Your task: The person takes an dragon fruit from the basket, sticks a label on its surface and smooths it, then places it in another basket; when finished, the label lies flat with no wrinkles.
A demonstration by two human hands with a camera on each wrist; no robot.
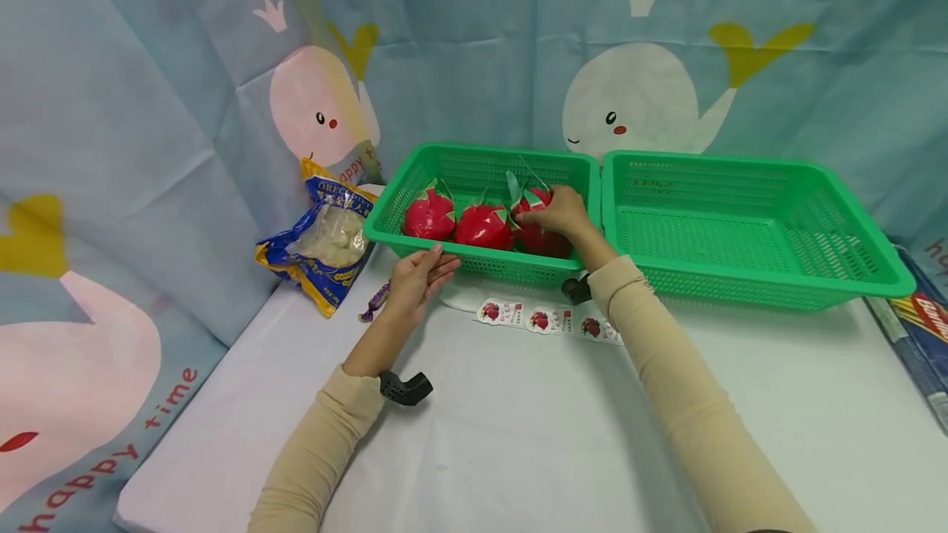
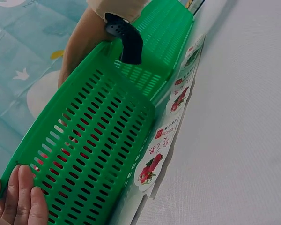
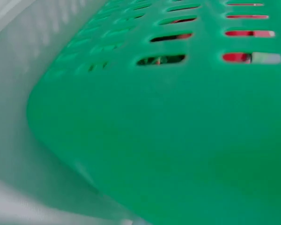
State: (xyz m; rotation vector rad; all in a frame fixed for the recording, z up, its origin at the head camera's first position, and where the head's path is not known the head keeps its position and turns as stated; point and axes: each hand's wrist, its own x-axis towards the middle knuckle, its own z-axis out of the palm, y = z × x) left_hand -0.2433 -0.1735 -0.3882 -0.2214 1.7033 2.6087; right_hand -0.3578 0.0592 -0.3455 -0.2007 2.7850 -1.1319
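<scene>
In the head view, several shiny red dragon fruits [image 1: 483,226] with green leaf tips lie in the left green basket [image 1: 474,156]. My right hand [image 1: 560,214] reaches over its right end and holds one dragon fruit [image 1: 532,201] there, with fingers bent over its side. At the front rim is my left hand [image 1: 420,276]. In the left wrist view its fingers [image 2: 24,190] lie along the basket's outer wall [image 2: 84,136], with the thumb at the rim. The right wrist view shows only slotted green wall [image 3: 154,117], with bits of red behind; the right hand is hidden there.
A second green basket [image 1: 704,229] stands against the right end. In front lies a strip of dragon-fruit stickers [image 1: 539,319]. On the left are a blue and yellow bag [image 1: 326,237] and a purple-wrapped candy [image 1: 376,301]. A blue package [image 1: 918,311] lies far right.
</scene>
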